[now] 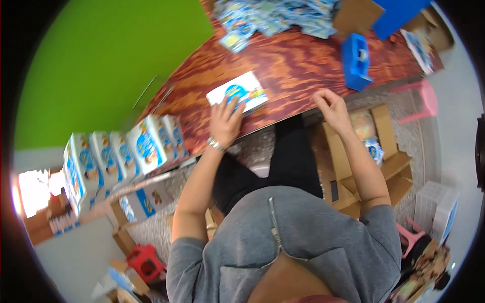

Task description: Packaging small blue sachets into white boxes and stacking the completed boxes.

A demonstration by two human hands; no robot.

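Table of red-brown grained wood (189,96) carries your work; at its left end, white-and-blue cardboard boxes (146,144) stand upright in a row, probably to save room. Loose pale-blue plastic packets (283,17) lie piled at the far side. Near your edge, one flat white-and-blue box (251,83) rests under your left hand (226,121), spread wide, seemingly to steady it. Beside the blue plastic dispenser (355,63), your right hand (331,107) curls narrowly; whether it holds something, I cannot tell.
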